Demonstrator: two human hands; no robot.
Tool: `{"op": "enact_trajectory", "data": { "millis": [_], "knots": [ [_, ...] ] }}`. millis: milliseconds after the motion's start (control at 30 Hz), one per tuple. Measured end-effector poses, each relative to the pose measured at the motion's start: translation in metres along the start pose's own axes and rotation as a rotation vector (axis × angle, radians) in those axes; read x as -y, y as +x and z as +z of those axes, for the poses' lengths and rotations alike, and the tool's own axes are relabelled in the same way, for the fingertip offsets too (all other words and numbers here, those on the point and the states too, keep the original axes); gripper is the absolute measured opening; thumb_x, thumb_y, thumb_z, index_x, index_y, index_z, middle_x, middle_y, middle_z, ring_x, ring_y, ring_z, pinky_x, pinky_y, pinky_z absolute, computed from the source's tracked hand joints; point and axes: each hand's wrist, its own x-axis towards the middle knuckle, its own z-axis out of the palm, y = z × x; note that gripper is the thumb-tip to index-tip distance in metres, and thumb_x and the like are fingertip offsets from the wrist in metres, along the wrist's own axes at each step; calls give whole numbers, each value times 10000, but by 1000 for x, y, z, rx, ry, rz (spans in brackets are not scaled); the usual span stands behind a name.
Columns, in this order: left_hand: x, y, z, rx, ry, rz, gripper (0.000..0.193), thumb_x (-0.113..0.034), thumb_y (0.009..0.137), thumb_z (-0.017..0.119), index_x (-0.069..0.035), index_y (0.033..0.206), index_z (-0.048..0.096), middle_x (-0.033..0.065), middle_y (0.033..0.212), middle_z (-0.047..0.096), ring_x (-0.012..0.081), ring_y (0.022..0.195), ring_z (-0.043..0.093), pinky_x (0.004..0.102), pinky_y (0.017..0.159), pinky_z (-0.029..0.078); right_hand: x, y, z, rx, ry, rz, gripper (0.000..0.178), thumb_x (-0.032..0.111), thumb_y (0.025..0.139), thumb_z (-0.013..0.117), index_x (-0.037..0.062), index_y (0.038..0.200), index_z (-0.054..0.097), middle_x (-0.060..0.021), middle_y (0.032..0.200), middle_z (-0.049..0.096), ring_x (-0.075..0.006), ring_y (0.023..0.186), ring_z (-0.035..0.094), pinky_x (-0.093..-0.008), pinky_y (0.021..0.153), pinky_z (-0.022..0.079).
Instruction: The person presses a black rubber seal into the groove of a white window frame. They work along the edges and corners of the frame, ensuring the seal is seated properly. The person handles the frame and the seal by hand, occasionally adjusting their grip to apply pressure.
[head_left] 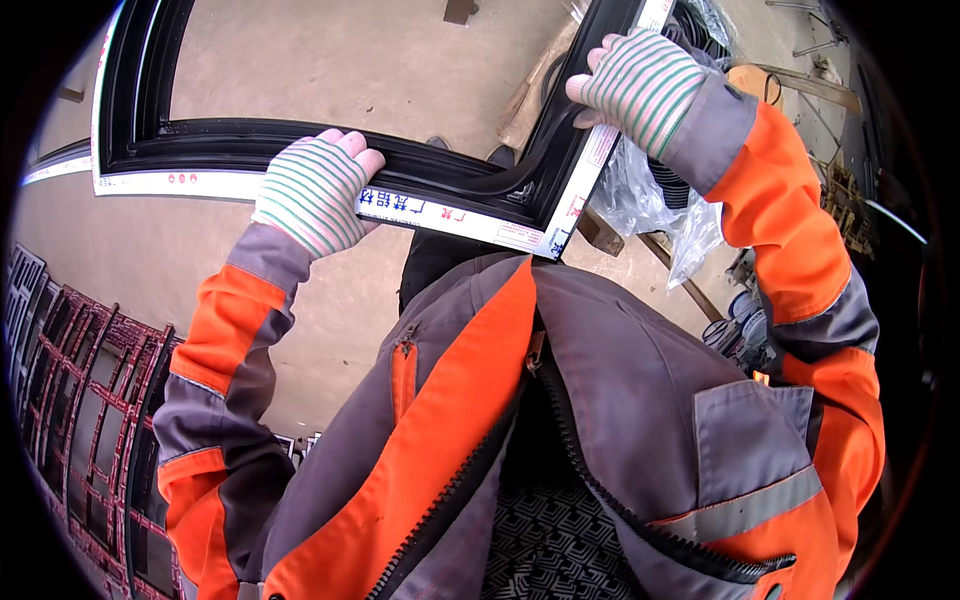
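Observation:
A black window frame (pixel 230 150) with printed white film on its outer faces lies in front of me, its near right corner close to my waist. My left hand (pixel 315 190), in a white glove with green stripes, is closed over the near bar, fingertips on the inner edge. On the right-hand bar my right hand (pixel 645 90), gloved alike, has its fingers curled over the top; its thumb is partly hidden. A black rubber seal strip (pixel 530 178) runs along the inside of the near bar and curves loosely across that corner up toward my right hand.
Clear plastic wrapping (pixel 640 190) and coiled black strip (pixel 700 35) lie to the right of the frame. Wooden bars (pixel 815 88) and tools are farther right. Dark red metal lattices (pixel 95 400) stand at the lower left. Concrete floor (pixel 330 60) shows through the frame.

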Motion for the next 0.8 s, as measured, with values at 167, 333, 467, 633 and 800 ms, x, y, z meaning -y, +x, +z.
{"op": "enact_trajectory", "data": {
  "millis": [167, 333, 467, 633, 800],
  "knots": [
    [-14, 9, 2, 18, -25, 59, 507, -355, 713, 903, -90, 1112, 736, 90, 1018, 671, 301, 1013, 669, 426, 885, 555, 11, 8, -9, 100, 45, 85, 298, 382, 909, 770, 124, 1058, 766, -137, 925, 687, -337, 996, 698, -460, 837, 573],
    [-24, 16, 3, 28, -35, 58, 448, -357, 748, 872, -79, 1071, 736, 101, 1009, 672, 303, 1016, 667, 436, 888, 546, 12, 8, -1, 62, 57, 102, 310, 382, 920, 765, 125, 1094, 769, -128, 948, 694, -335, 1014, 699, -464, 859, 572],
    [-23, 16, 5, 26, -33, 65, 411, -355, 761, 852, -79, 1041, 730, 108, 983, 677, 304, 998, 672, 432, 876, 544, 11, 11, -5, 111, 109, 123, 338, 402, 898, 778, 119, 1083, 766, -134, 954, 700, -338, 1010, 702, -476, 859, 572],
    [-23, 16, 4, 30, -46, 67, 403, -363, 765, 850, -84, 1028, 726, 108, 978, 678, 306, 999, 673, 436, 884, 541, 12, 13, -9, 125, 106, 131, 341, 405, 895, 777, 118, 1078, 764, -132, 952, 706, -346, 1005, 712, -479, 855, 571],
    [-23, 15, 7, 45, -23, 94, 416, -361, 773, 847, -85, 1057, 721, 111, 1022, 677, 305, 1026, 667, 439, 900, 537, 12, 14, -10, 127, 128, 146, 336, 404, 907, 770, 113, 1076, 762, -134, 955, 711, -353, 1010, 716, -478, 856, 573]
  ]
}}
